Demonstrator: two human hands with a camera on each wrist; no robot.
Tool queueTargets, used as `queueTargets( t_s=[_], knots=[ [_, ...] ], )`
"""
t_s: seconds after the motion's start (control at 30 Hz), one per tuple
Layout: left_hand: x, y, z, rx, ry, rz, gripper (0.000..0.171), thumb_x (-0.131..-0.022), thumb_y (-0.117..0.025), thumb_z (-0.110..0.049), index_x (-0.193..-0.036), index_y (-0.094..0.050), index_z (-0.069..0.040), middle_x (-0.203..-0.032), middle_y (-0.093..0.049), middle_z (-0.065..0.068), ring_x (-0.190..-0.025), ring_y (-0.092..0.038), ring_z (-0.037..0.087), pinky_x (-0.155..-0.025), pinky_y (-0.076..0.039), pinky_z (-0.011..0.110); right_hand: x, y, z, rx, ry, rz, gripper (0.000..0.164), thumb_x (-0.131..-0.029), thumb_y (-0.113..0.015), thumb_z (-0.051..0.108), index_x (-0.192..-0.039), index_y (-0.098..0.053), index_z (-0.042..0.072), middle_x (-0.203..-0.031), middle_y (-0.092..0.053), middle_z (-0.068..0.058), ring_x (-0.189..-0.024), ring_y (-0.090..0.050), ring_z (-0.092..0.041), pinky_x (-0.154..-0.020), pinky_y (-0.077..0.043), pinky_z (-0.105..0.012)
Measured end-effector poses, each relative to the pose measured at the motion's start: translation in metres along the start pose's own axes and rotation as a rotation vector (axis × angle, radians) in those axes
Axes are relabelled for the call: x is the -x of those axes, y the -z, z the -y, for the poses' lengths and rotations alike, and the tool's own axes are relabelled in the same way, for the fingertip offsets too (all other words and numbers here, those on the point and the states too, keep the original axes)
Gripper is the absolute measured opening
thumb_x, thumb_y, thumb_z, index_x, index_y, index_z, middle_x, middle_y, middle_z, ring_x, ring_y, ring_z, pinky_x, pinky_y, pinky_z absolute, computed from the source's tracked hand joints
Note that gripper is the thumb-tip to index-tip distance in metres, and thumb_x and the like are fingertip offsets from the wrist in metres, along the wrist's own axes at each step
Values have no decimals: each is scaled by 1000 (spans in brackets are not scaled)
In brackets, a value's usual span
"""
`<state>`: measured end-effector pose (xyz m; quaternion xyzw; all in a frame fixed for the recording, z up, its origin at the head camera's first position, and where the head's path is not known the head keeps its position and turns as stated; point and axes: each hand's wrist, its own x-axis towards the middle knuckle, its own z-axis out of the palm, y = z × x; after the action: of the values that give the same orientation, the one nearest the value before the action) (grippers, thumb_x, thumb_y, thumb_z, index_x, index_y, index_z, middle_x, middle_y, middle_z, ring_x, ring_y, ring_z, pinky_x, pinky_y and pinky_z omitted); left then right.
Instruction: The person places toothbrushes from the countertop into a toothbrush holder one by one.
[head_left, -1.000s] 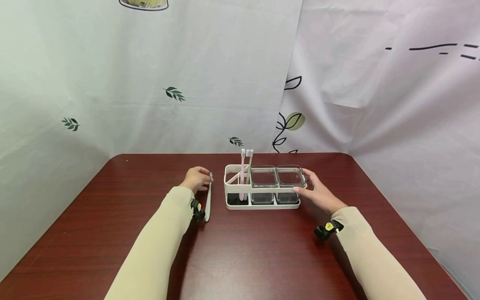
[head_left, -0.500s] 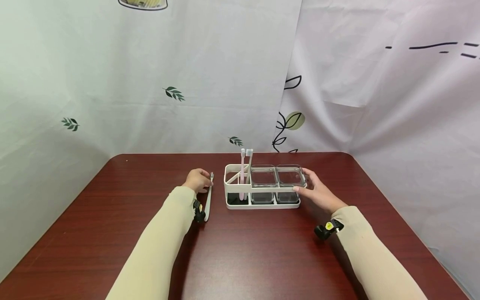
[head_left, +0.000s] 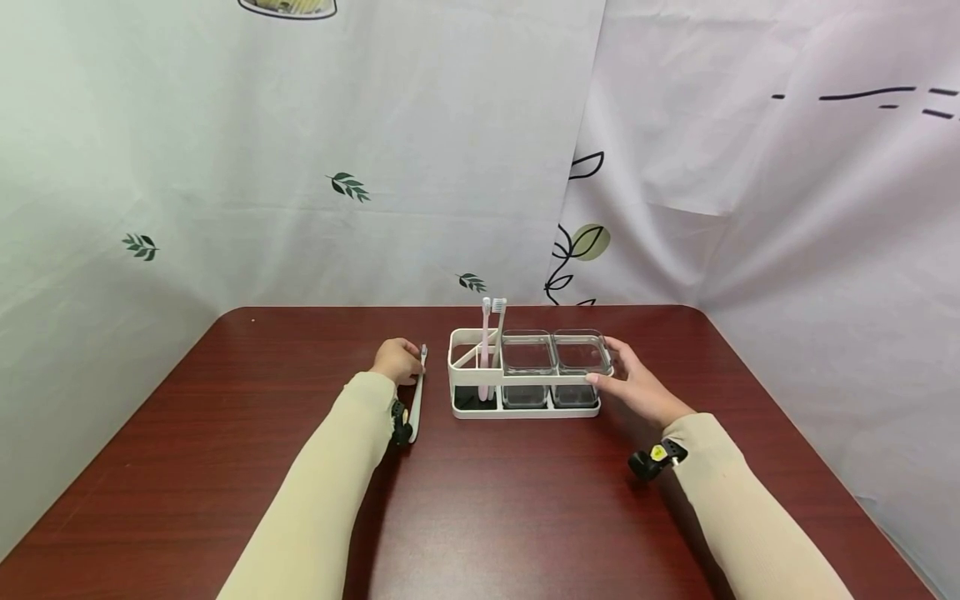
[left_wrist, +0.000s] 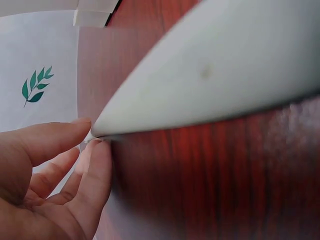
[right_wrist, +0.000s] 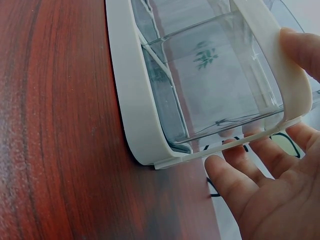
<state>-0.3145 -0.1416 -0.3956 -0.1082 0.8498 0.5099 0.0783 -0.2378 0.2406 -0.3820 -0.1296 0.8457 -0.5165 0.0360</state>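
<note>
A white toothbrush (head_left: 416, 408) lies lengthwise on the table, left of the rack. My left hand (head_left: 396, 362) pinches it near the bristle end between thumb and fingertips; in the left wrist view its pale handle (left_wrist: 215, 75) looms large, close to the camera. The white toothbrush rack (head_left: 551, 380) stands upright, with two clear square cups (head_left: 527, 353) in its right part. In its left section stand a pink toothbrush (head_left: 484, 354) and a whitish toothbrush (head_left: 499, 321), heads up. My right hand (head_left: 637, 388) holds the rack's right end, thumb on the upper rail (right_wrist: 272, 55), fingers around the side.
The dark red-brown table (head_left: 480, 508) reaches back to a white curtain (head_left: 420, 125) with leaf prints. More of the curtain hangs along both sides. Each wrist wears a small black camera, such as the right one (head_left: 657, 460).
My left hand has shifted slightly right and its fingers have drawn in around the toothbrush's upper end. The toothbrush, rack and right hand look unmoved.
</note>
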Motion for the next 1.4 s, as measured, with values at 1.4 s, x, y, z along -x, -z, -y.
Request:
queueTargets(
  t_s=[1.4],
  knots=[
    [1, -3, -3, -48, 24, -19, 20, -81, -69, 6, -101, -65, 5, -103, -60, 20, -89, -65, 31, -72, -59, 37, 1, -1, 2, -7, 12, -12, 75, -93, -64, 17, -150, -16, 4, -141, -36, -28, -120, -46, -38, -96, -45, -45]
  ],
)
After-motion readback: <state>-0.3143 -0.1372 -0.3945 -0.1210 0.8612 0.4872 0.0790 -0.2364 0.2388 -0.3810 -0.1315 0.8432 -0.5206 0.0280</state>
